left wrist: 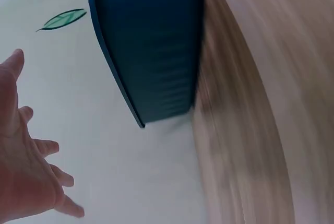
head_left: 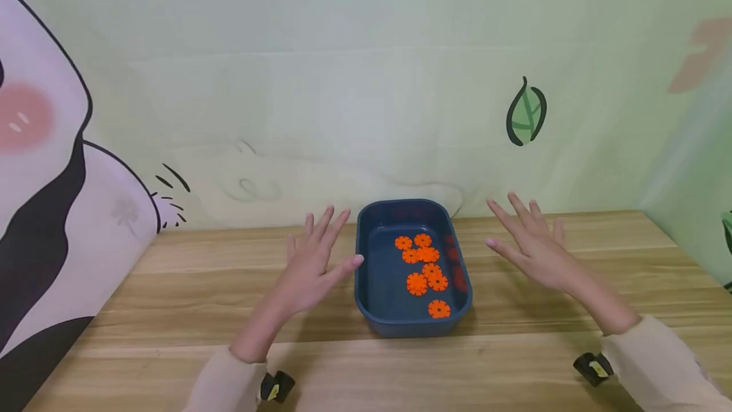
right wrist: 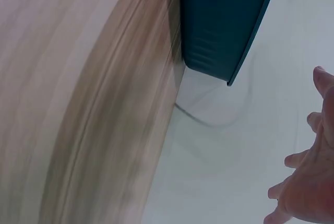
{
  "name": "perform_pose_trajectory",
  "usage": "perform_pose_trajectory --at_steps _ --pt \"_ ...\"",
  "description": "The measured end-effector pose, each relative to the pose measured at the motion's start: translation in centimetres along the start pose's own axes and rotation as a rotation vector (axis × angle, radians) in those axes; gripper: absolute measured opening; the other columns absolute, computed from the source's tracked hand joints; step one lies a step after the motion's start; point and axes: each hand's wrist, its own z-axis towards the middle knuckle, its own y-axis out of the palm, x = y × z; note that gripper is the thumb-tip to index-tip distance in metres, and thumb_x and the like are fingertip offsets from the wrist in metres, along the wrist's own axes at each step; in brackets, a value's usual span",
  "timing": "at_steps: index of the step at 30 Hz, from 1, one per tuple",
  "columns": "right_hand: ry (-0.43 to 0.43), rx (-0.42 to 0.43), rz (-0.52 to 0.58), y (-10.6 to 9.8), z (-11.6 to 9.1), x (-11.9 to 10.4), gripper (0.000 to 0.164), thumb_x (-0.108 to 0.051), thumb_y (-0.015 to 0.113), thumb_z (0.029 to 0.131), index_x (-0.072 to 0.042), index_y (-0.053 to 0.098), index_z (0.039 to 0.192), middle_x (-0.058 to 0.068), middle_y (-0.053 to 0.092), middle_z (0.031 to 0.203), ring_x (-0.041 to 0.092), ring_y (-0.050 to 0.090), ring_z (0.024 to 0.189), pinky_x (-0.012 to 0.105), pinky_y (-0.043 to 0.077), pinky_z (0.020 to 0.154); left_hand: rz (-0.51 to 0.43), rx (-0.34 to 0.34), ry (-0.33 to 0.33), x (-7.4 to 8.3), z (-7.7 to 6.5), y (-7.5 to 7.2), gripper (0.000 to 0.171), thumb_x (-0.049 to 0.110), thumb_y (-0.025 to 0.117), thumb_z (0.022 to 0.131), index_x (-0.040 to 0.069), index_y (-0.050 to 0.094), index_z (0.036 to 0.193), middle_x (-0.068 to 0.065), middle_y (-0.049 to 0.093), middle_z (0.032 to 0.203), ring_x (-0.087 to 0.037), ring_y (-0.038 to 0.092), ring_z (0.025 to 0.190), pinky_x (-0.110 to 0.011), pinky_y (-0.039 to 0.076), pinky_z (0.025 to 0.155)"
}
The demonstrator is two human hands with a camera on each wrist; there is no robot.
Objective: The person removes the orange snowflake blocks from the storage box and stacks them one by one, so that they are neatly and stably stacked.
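Blue tub stands mid-scene on the wooden table, near the far backdrop. At left I see the left hand, fingers spread, just beside the tub's rim; orange notched discs lie inside, mostly rightward; at right, the right hand spreads too, apart from the tub.

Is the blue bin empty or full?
Neither: in the head view, several orange discs lie in the blue bin, and much of its bottom shows bare.
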Motion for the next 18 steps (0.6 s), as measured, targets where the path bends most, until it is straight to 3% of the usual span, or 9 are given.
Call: perform_pose_trajectory --at_steps 5,11,18 --pt "-0.006 -0.001 0.095 0.3 0.4 -0.2 0.066 -0.042 0.043 0.094 -0.018 0.012 0.147 0.023 -0.003 0.149 0.054 -0.004 0.130 0.075 -0.006 0.089 -0.191 0.000 0.048 0.9 0.8 0.5 0.071 0.050 0.048 0.089 0.031 0.009 0.146 -0.004 0.004 0.153 -0.034 -0.003 0.138 -0.064 0.005 0.102" --pt "-0.029 -0.009 0.204 0.9 0.9 -0.4 0.066 -0.038 0.044 0.095 -0.015 0.011 0.147 0.025 -0.001 0.149 0.054 -0.001 0.130 0.075 -0.002 0.090 -0.371 0.013 0.098 1.7 1.6 1.4 0.074 0.044 0.054 0.088 0.023 0.013 0.147 0.001 0.011 0.152 -0.020 0.011 0.138 -0.052 0.017 0.106" --pt "-0.039 -0.028 0.310 1.7 1.2 -0.3 0.066 -0.035 0.043 0.095 -0.016 0.007 0.148 0.024 -0.002 0.149 0.045 0.002 0.134 0.072 0.009 0.094 -0.550 -0.019 0.044 2.3 2.3 2.7 0.075 0.038 0.061 0.086 0.027 0.017 0.146 -0.001 0.020 0.150 -0.024 0.022 0.135 -0.050 0.025 0.104"
